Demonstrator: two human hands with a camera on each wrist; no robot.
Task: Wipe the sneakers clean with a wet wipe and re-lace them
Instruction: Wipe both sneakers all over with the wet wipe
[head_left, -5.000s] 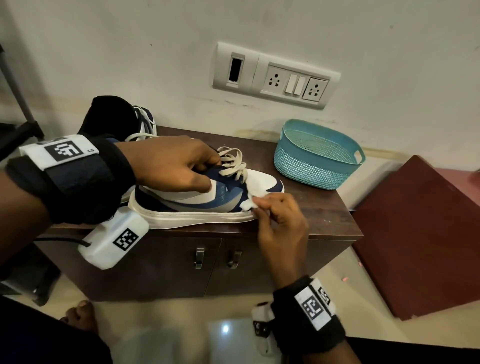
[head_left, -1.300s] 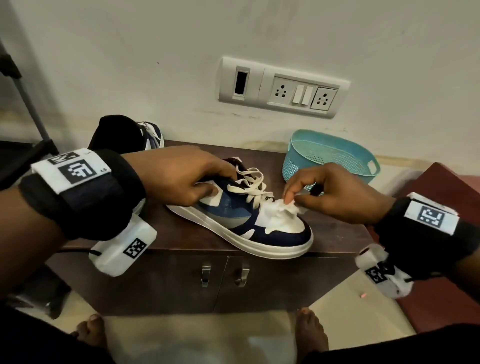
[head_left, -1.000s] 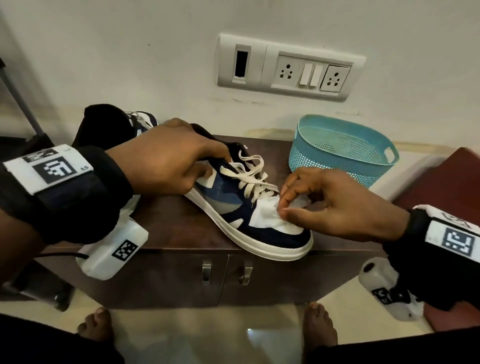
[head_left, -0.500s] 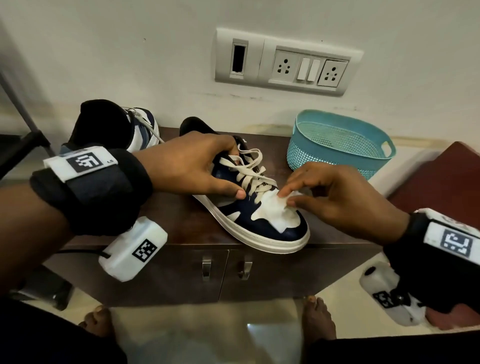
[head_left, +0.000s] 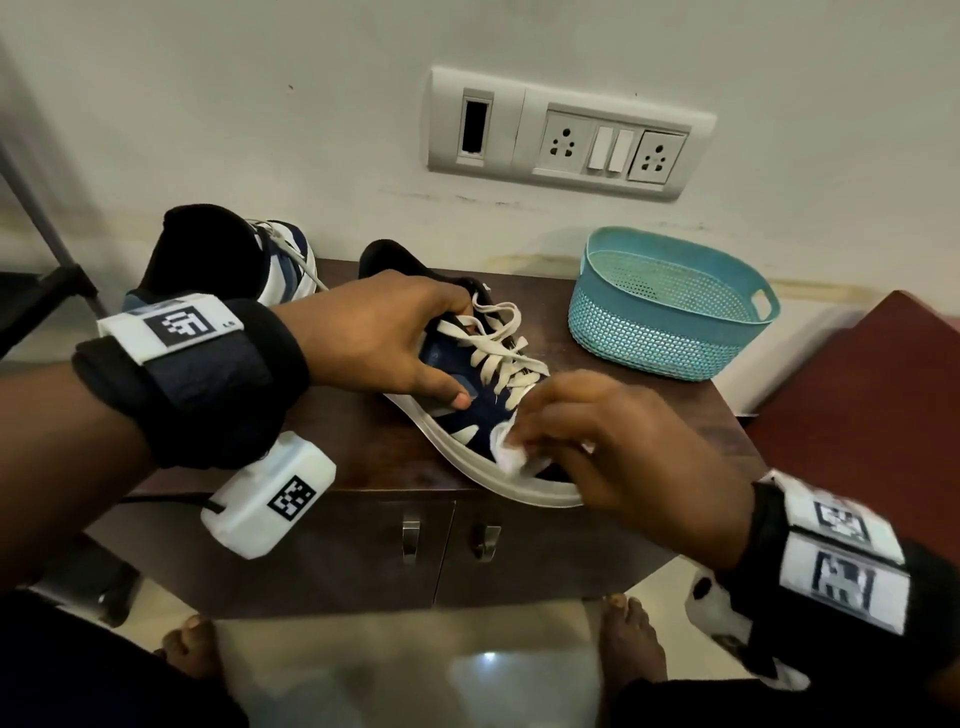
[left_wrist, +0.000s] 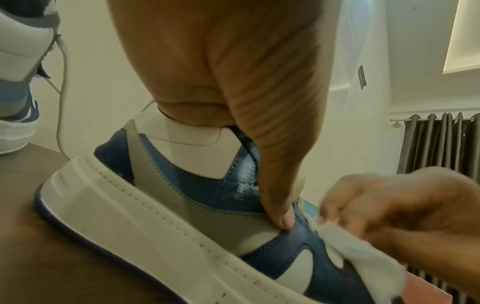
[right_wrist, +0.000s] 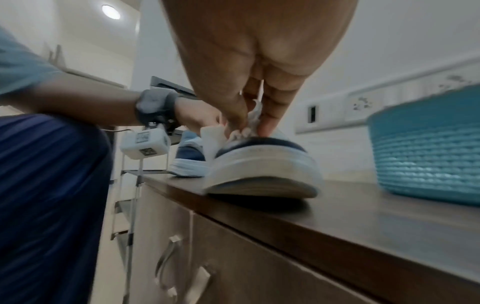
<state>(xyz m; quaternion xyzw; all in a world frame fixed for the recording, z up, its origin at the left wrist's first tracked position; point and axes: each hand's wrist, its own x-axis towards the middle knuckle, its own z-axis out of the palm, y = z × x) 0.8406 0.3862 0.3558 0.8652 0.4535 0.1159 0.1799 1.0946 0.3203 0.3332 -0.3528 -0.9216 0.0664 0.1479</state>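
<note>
Dark wood cabinet: brown top with two doors and metal handles below; everything else is placed from it.
Right hand: at the cabinet's near front edge, fingers curled down and pinching the wet wipe against the toe of the near sneaker.
Wet wipe: white and crumpled, pressed on the sneaker's toe cap; in the right wrist view it bunches between thumb and fingertips.
Near sneaker: navy, blue, grey and white with a thick white sole, lying diagonally on the cabinet top, toe at the front edge and slightly over it, heel toward the wall; cream laces are threaded through it.
Left hand: over the middle of the cabinet top, gripping the sneaker's collar, thumb pressed on its side panel, fingers tucked in at the opening.
Second sneaker: at the cabinet's back left corner, beside the wall, with a loose lace trailing.
Teal basket: perforated plastic, on the cabinet's back right part, near the sneaker but apart from it.
Socket panel: white, on the wall above the cabinet.
</note>
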